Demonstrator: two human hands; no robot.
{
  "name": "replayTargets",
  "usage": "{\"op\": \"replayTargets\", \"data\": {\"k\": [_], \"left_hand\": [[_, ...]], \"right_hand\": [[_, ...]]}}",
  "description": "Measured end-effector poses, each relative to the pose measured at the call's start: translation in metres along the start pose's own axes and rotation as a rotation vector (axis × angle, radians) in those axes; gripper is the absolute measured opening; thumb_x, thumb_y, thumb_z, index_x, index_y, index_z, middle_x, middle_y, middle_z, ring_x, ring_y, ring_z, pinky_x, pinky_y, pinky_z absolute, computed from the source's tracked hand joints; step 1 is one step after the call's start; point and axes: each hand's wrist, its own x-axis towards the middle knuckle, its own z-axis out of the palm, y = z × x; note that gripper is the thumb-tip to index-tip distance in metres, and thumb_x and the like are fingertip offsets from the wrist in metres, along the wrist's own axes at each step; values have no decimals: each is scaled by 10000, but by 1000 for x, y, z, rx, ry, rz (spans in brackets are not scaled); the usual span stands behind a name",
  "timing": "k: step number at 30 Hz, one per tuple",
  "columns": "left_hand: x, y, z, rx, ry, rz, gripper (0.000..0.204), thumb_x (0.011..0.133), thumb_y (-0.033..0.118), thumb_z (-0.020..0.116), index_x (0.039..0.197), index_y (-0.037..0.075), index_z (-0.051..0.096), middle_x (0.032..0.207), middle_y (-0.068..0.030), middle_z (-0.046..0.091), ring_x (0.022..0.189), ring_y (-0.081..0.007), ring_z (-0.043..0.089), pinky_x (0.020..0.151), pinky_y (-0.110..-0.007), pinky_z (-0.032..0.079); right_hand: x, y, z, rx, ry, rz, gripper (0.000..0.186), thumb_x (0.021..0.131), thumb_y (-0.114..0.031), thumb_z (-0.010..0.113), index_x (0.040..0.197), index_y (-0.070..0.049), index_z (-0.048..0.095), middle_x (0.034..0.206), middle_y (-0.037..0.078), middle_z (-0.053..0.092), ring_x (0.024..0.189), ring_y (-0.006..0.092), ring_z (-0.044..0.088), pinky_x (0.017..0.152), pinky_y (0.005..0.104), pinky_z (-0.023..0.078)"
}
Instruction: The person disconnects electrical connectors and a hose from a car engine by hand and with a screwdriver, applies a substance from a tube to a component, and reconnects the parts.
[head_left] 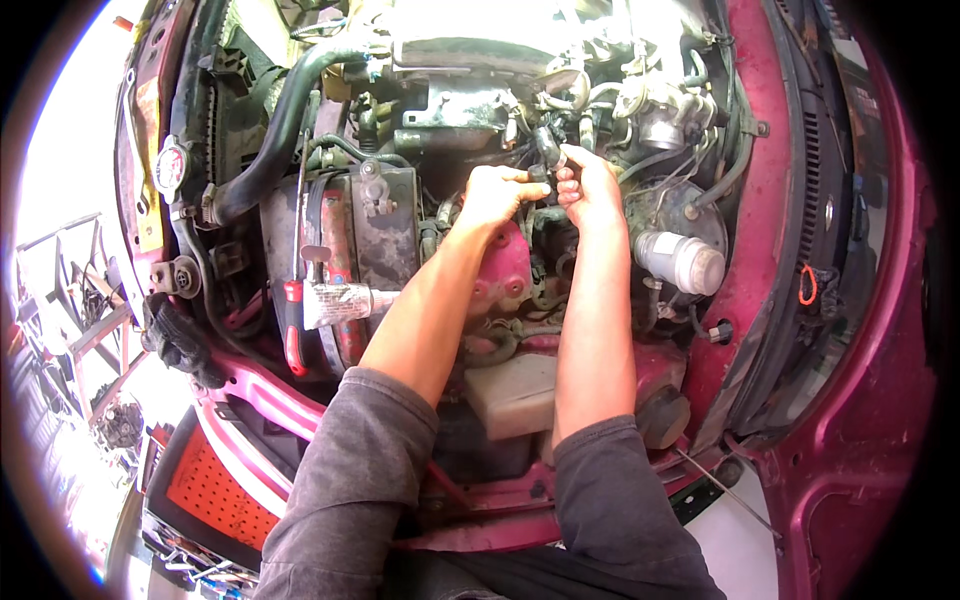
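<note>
Both of my hands are close together over the engine [450, 110], in the middle of the bay. My right hand [592, 188] is closed on a black cylindrical part [548, 147], its thumb and fingers around the lower end; its kind is unclear. Just beside it, my left hand [495, 198] pinches a small dark piece [539, 180] between thumb and forefinger; I cannot make out what it is. Below the left hand is a pink metal bracket [505, 265]. Dark hoses and wires lie around the fingers, partly hidden by them.
On the battery [385, 225] at the left lie a red-handled screwdriver [294, 325] and a white tube [340, 305]. A black glove [180, 340] rests on the front frame. A brake fluid reservoir [680, 260] stands at right. An orange tray [220, 490] is at lower left.
</note>
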Motion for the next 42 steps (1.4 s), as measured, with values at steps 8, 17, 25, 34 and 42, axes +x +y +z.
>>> {"op": "replayTargets", "data": {"k": [8, 17, 25, 34, 42], "left_hand": [[-5, 2, 0, -4, -21, 24, 512, 680, 229, 848, 1040, -92, 677, 970, -161, 703, 892, -194, 640, 796, -309, 488], [-1, -6, 4, 121, -4, 115, 497, 677, 234, 849, 1013, -94, 683, 930, -144, 708, 846, -176, 640, 774, -307, 485], [-5, 9, 7, 131, -46, 97, 473, 683, 224, 846, 1010, -80, 691, 933, -162, 704, 836, -185, 638, 771, -315, 490], [30, -18, 16, -4, 129, -87, 621, 858, 599, 573, 683, 21, 719, 607, -91, 679, 621, -191, 675, 664, -302, 518], [63, -44, 25, -106, 221, -243, 588, 718, 472, 702, 970, -59, 697, 1046, -288, 659, 1025, -373, 647, 887, -413, 499]], "right_hand": [[-7, -4, 8, -139, 61, -28, 179, 858, -224, 651, 771, -88, 574, 603, -12, 495, 425, 31, 365, 361, 169, 244], [-8, -1, 14, -312, 160, -138, 237, 826, -226, 692, 682, -79, 575, 569, -15, 510, 413, 46, 384, 361, 199, 245], [14, 0, 7, -473, 152, -153, 218, 834, -237, 700, 687, -116, 592, 551, -45, 467, 400, 43, 346, 351, 212, 237], [15, -15, 13, -592, 67, 8, 252, 850, -255, 722, 722, -114, 556, 587, -29, 465, 419, 36, 358, 360, 195, 229], [-20, 28, 13, -477, 336, -368, 228, 880, -222, 653, 757, -49, 569, 596, 38, 533, 424, 116, 460, 364, 245, 321]]}}
